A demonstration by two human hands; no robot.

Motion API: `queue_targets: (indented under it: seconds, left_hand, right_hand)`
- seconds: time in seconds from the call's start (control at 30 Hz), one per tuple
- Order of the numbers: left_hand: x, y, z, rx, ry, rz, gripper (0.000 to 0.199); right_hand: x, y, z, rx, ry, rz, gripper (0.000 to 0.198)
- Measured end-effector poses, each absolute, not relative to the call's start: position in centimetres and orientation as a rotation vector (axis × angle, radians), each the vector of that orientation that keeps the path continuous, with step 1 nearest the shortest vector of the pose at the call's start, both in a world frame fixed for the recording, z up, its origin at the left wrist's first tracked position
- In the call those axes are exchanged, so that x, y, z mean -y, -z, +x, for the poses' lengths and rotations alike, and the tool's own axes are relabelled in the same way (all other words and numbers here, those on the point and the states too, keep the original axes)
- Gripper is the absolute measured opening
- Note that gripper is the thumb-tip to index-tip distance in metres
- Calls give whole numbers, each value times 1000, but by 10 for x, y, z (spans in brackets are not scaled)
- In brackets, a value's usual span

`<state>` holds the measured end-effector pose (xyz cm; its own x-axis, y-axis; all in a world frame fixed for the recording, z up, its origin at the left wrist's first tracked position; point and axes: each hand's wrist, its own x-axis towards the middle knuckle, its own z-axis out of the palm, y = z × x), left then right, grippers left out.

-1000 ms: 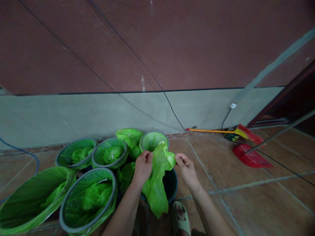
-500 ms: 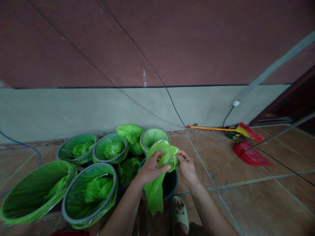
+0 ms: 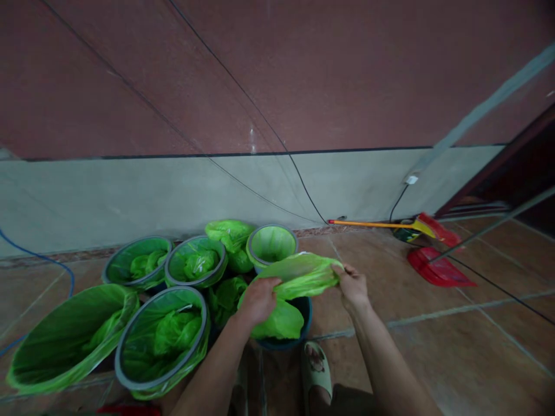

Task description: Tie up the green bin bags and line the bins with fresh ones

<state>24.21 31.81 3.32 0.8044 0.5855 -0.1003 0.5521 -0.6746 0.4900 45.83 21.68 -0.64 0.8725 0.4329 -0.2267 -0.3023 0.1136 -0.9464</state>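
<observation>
Between my two hands a thin green plastic bag (image 3: 303,273) is stretched sideways, its lower part hanging loose below. My left hand (image 3: 259,297) grips its left edge with closed fingers. On the other side, my right hand (image 3: 352,285) pinches the bag's right edge. Directly beneath is a dark blue bucket (image 3: 307,319), mostly covered by the bag and my left arm. Just behind the bag stands a bin (image 3: 272,245) lined with green plastic.
Several green-lined bins, among them a grey-rimmed bin (image 3: 162,346), stand at the left. Bundled green bags (image 3: 229,237) sit by the wall. At right lie a red dustpan (image 3: 437,268) and a broom with an orange handle (image 3: 368,224). A blue hose (image 3: 52,262) runs along the far left.
My hands have moved apart, the right one going further right. The bag, bunched and hanging down before, is now pulled wide between them over the bucket.
</observation>
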Motion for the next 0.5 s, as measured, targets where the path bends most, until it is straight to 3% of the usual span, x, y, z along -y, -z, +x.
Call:
queue_targets:
  seconds: [0.13,0.3,0.5]
  left_hand:
    - [-324,-41,227,-919,-111,2558,46]
    - [-338,-61,193,-1050,-121,2619,42]
    - [-356,-93,148,-1017,-395,2367,31]
  right_hand:
    - [-198,0,484,-27,-381,-1354,30]
    - [-176,-46,495,-195,-297,-1516,16]
    - [-161,-87,496,-69,-297,-1762,20]
